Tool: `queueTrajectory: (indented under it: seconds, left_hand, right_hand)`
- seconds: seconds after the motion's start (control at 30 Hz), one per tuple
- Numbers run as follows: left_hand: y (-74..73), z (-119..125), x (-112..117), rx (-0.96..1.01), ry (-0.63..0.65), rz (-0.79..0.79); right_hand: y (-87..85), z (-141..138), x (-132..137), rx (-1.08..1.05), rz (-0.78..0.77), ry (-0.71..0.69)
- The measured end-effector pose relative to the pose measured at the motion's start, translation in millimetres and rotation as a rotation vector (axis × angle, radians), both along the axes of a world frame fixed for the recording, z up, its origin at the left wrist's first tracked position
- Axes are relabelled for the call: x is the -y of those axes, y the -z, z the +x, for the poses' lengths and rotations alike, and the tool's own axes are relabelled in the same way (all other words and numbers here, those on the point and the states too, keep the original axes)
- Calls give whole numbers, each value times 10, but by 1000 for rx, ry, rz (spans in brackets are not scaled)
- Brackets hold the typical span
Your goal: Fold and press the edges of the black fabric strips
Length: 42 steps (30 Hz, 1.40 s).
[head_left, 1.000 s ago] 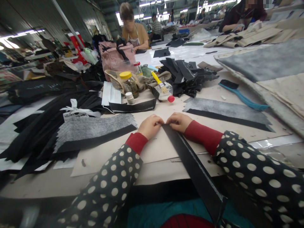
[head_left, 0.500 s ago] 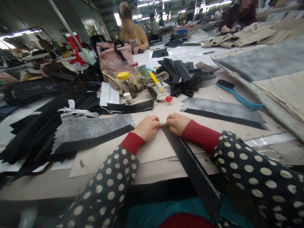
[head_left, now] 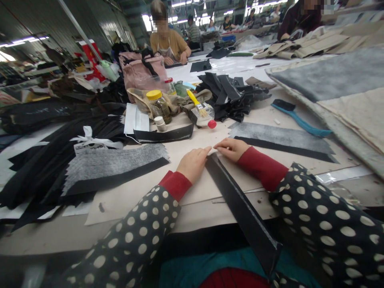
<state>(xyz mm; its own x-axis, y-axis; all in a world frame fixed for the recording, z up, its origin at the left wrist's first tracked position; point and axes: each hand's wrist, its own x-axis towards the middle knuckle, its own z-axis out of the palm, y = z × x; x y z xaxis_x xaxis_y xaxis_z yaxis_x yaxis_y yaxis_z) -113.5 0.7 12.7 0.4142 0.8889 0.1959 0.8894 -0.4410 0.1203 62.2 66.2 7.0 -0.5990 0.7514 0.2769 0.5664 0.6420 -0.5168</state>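
Note:
A long black strip runs from my lap up across the cardboard sheet on the table. My left hand lies with fingers stretched out flat, its fingertips resting by the strip's far end on the left side. My right hand is on the other side, fingers pressed together in a pinch at the strip's far tip. Both arms wear red cuffs under black sleeves with white dots.
Grey-and-black felt pieces lie left and right. Behind the hands stand a yellow-lidded jar, a yellow-handled brush on a red-capped bottle, a heap of black strips, a teal brush and a pink bag. Other people work at the far side.
My left hand has uncurled from a closed grip to flat fingers. My right hand has slid slightly forward and now pinches the strip's tip.

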Motion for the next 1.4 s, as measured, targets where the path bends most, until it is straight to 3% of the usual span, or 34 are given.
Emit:
queueTrajectory:
  seconds: [0.07, 0.5, 1.0, 1.23, 1.4]
  left_hand:
    - [-16, 1, 6, -30, -7, 14]
    - [6, 6, -2, 44, -9, 6]
    - [-35, 22, 9, -172, 54, 50]
    - [-101, 49, 25, -202, 97, 13]
    - [-99, -65, 0, -38, 30, -41]
  right_hand:
    - [-14, 48, -17, -40, -37, 50]
    - [-94, -27, 94, 88, -67, -36]
    - [-105, 1, 97, 311, 157, -241]
    - [-123, -110, 255, 493, 196, -95]
    - [-87, -62, 209, 356, 150, -92]
